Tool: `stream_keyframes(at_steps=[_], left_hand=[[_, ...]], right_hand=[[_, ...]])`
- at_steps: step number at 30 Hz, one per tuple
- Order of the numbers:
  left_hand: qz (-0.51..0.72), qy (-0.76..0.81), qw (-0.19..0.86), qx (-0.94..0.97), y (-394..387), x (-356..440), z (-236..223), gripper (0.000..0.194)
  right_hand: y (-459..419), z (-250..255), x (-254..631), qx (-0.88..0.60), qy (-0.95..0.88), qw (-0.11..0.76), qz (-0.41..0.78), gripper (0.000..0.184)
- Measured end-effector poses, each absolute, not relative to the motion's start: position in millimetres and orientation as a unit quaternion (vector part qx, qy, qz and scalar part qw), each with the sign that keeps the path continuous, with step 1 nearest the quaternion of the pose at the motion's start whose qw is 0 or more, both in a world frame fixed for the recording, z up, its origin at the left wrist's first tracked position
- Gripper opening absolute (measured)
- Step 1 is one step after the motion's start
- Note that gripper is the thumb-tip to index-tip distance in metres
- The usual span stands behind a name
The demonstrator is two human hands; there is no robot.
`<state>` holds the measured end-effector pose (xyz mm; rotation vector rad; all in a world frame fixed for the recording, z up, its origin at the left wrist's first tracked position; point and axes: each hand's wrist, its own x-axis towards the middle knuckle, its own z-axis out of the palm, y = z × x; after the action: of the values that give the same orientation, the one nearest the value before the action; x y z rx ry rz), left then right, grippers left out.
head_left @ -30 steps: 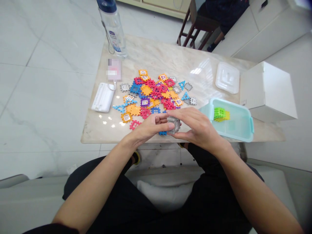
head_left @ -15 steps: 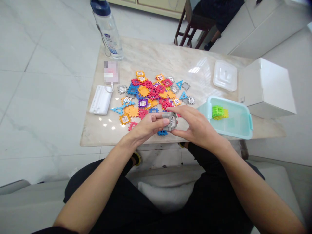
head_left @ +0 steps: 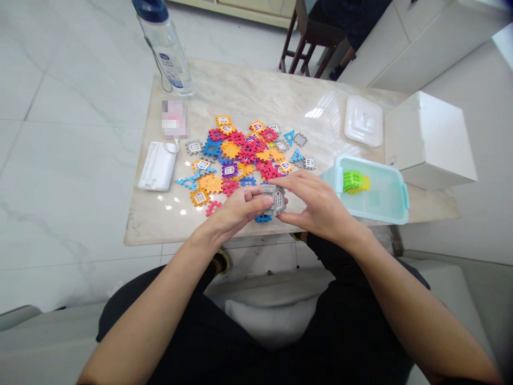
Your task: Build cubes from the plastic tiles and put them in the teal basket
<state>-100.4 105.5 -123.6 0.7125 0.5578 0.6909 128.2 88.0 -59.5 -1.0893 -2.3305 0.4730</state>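
Note:
Both my hands hold a small grey house built of interlocking plastic tiles (head_left: 274, 200), which has an arched window panel facing up and to the right. My left hand (head_left: 236, 209) grips it from the left, and my right hand (head_left: 316, 202) presses on it from the right. Just below them lies a blue tile (head_left: 263, 218). A loose heap of red, orange, blue, purple and grey tiles (head_left: 240, 152) spreads across the marble table top (head_left: 256, 88), beyond my left hand.
A teal plastic box (head_left: 385, 206) holding stacked green and yellow tiles (head_left: 354, 182) sits right of my hands, with its clear lid (head_left: 363, 121) behind it. Also on the table are a white carton (head_left: 428, 140), a water bottle (head_left: 164, 48), and a white packet (head_left: 158, 167). A stool (head_left: 308, 37) stands beyond.
The grey house has turned in my hands, bringing its arched window round toward the right. Everything in view has shifted left and slightly down as my head moved.

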Motion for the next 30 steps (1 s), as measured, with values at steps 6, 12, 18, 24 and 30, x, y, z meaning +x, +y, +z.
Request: stream_keyframes(at_steps=[6, 12, 18, 24, 30], left_hand=[[0.316, 0.264, 0.846, 0.339, 103.6, -100.5, -127.5, 0.068], [0.330, 0.281, 0.844, 0.315, 103.0, -99.1, -120.2, 0.074], [0.330, 0.286, 0.847, 0.303, 102.4, -95.8, -119.4, 0.077], [0.339, 0.289, 0.850, 0.281, 102.1, -95.6, -122.0, 0.072], [0.331, 0.314, 0.849, 0.266, 99.1, -94.8, -123.8, 0.079]], right_hand=[[87.0, -57.0, 128.3, -0.401, -0.854, 0.262, 0.201, 0.055], [87.6, -54.5, 128.3, -0.424, -0.847, 0.258, 0.190, 0.049], [88.1, -56.0, 129.5, -0.428, -0.846, 0.255, 0.187, 0.051], [88.2, -59.2, 127.4, -0.423, -0.846, 0.258, 0.196, 0.057], [88.0, -62.0, 122.6, -0.423, -0.842, 0.266, 0.203, 0.058]])
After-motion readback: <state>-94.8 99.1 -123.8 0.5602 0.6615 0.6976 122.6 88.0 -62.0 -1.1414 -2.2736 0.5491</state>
